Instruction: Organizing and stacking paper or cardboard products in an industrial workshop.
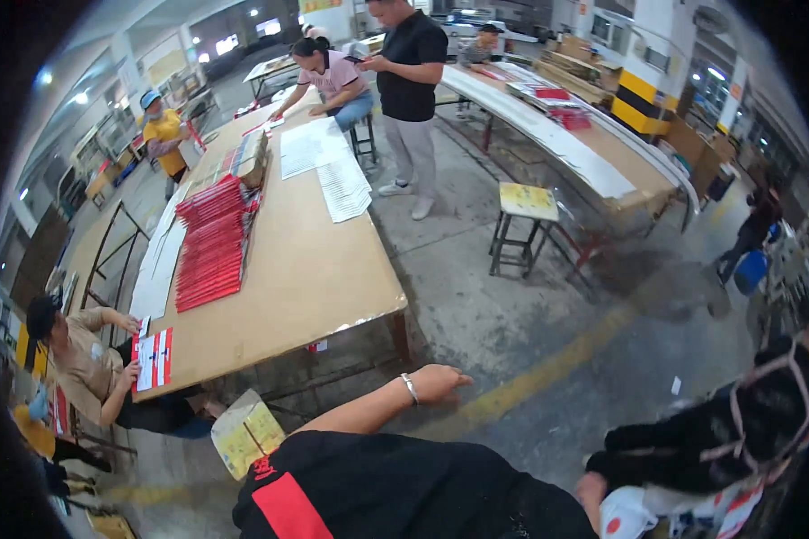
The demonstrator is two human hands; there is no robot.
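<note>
Plywood counter (333, 278) standing just ahead of wearer, bare corner nearest hand. Left hand (436, 382) reaching forward over concrete floor (512, 314), palm down, fingers loosely extended, grasping nothing; metal bracelet (410, 388) sitting on wrist, forearm stretching out from black shirt (395, 490). Right hand not showing in view. Nearest loose thing: yellowish cardboard box (247, 436) sitting low beside counter leg; judging it light, stiff-walled, corners crushable, best gripped by opposite edges. Red booklet stack (211, 242) lying far along counter, likely slippery.
</note>
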